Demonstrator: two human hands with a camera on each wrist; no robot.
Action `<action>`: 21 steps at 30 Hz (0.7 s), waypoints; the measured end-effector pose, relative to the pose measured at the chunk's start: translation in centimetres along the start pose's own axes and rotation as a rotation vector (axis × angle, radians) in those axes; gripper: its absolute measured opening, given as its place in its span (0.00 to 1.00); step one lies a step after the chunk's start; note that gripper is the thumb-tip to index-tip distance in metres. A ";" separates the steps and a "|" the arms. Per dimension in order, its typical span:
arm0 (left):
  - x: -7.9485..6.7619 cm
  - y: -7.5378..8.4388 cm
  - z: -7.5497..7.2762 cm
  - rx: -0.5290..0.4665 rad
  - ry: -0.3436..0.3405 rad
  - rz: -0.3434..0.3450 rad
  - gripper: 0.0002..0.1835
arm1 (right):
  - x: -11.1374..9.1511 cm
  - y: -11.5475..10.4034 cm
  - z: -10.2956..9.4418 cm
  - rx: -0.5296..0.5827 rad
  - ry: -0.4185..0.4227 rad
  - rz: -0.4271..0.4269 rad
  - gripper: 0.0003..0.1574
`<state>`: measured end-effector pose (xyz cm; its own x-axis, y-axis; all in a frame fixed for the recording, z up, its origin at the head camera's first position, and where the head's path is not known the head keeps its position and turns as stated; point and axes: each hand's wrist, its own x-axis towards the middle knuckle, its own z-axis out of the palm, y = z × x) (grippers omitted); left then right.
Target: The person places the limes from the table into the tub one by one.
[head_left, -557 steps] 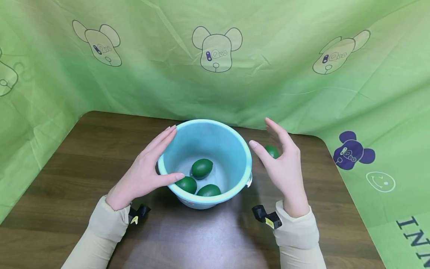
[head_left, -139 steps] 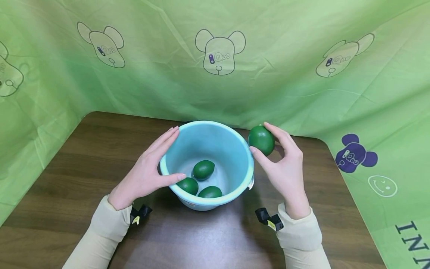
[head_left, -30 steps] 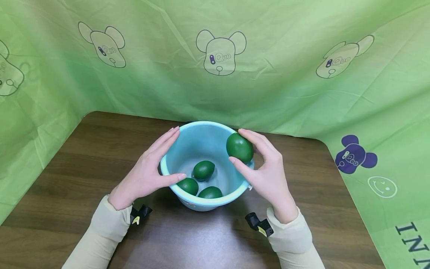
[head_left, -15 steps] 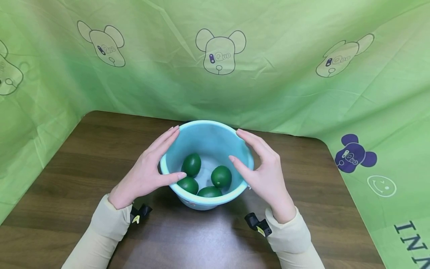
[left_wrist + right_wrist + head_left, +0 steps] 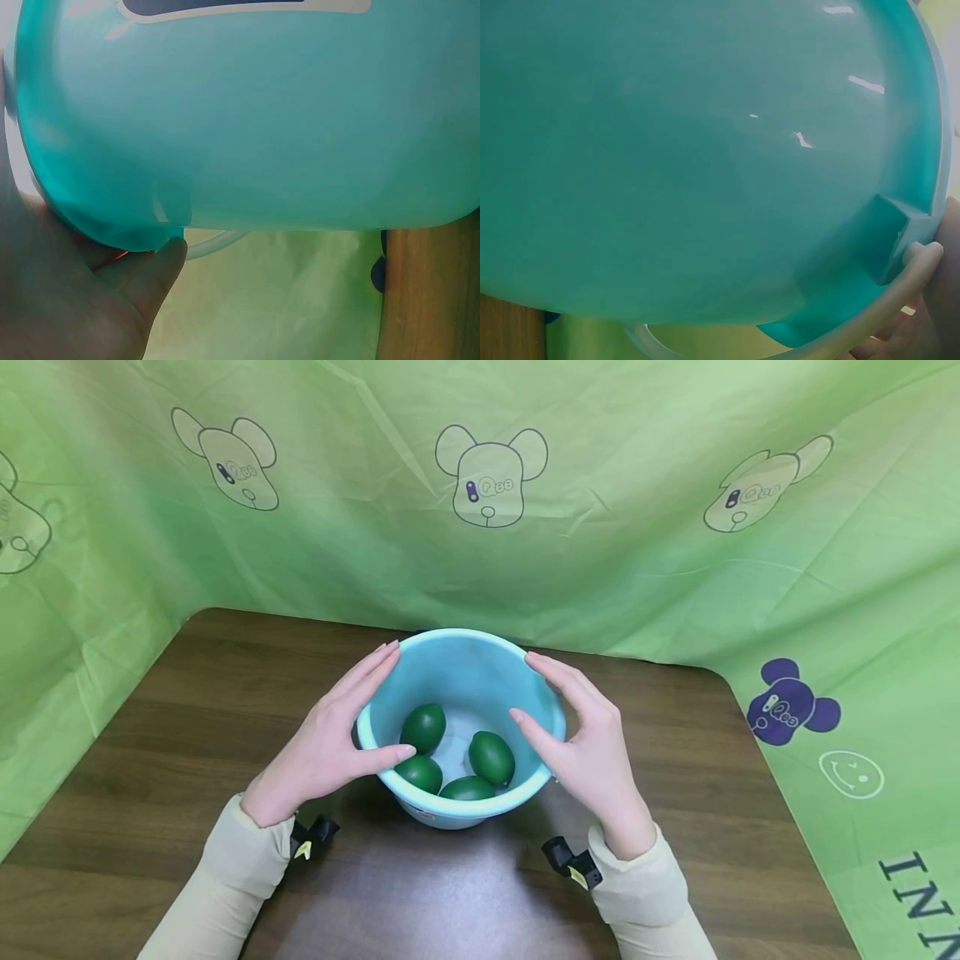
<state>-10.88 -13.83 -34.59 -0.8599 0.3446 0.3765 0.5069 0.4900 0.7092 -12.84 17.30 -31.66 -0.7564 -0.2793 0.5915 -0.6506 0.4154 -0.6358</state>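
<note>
A light blue bucket (image 5: 457, 632) stands upright on the table between my hands, with several green limes in its bottom. One lime (image 5: 492, 757) lies at the right, another lime (image 5: 423, 728) at the left. Two more rest at the near side, one lime (image 5: 420, 772) partly under my left thumb. My left hand (image 5: 322, 743) holds the bucket's left rim, thumb across it; the left wrist view shows a finger tucked under the rim. Holding no lime, my right hand (image 5: 588, 739) has its fingers along the right rim and its thumb stretched over the inside.
The bucket's pale handle (image 5: 885, 304) hangs below the rim close to my right hand. Dark wood tabletop (image 5: 165, 777) surrounds the bucket. A green printed cloth (image 5: 337, 527) rises behind the table and along both sides.
My right hand picked a lime off the table's right side, brought it over the bucket and let it drop in. Another lime rolled left. The left hand stays on the rim.
</note>
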 end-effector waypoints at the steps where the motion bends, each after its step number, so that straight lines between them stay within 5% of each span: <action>1: 0.0 0.0 0.0 0.002 0.001 0.002 0.54 | 0.0 0.0 0.0 0.001 -0.001 0.006 0.39; 21: 0.1 -0.1 0.2 -0.013 0.009 0.033 0.54 | -0.2 0.2 -0.4 -0.059 -0.067 0.074 0.40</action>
<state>-11.04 -13.66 -34.73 -0.8432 0.3531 0.4053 0.5343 0.4681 0.7039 -12.79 17.79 -31.68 -0.8065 -0.3026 0.5079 -0.5889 0.4872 -0.6449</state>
